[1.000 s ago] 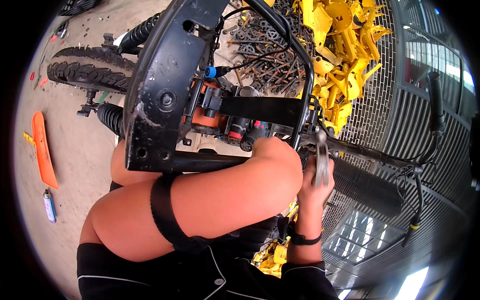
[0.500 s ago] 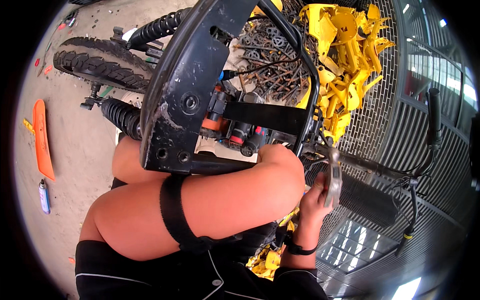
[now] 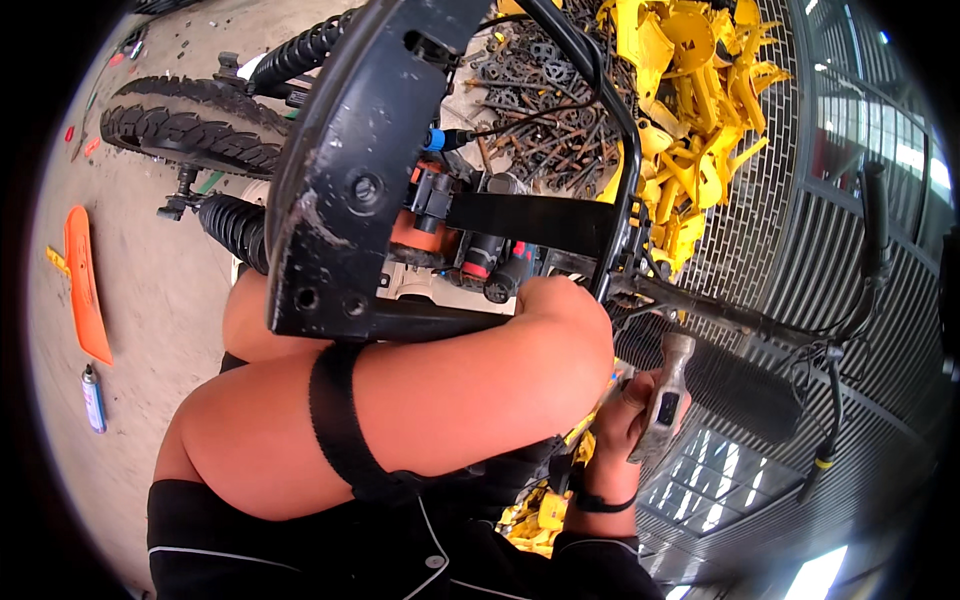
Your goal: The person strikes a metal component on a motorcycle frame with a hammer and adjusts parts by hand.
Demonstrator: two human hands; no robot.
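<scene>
My right hand (image 3: pixel 622 405) is closed round a hammer (image 3: pixel 665 400) at the right of the middle. Its metal head points towards me, and the hand hides most of the handle. A black band circles that wrist. My left arm, with a wide black strap (image 3: pixel 335 420) on it, lies across the lower middle. Bent skin, perhaps my left hand (image 3: pixel 558 305), meets the lower edge of a black metal vehicle frame (image 3: pixel 335 170); no separate fingers show there. The scuffed frame has bolt holes, and a curved black tube (image 3: pixel 628 150) forms its right side.
A knobby tyre (image 3: pixel 190 125) and a coil shock absorber (image 3: pixel 232 228) are at left. Beyond the frame lie cordless tools (image 3: pixel 485 255), rusty metal parts (image 3: pixel 545 125) and yellow plastic panels (image 3: pixel 690 130). Handlebars (image 3: pixel 830 400) stand at right. An orange panel (image 3: pixel 85 285) and spray can (image 3: pixel 92 400) rest on the floor.
The hammer has turned in my right hand and come slightly lower, its head now showing broader. The frame sits a little further left in view. My left arm has barely moved.
</scene>
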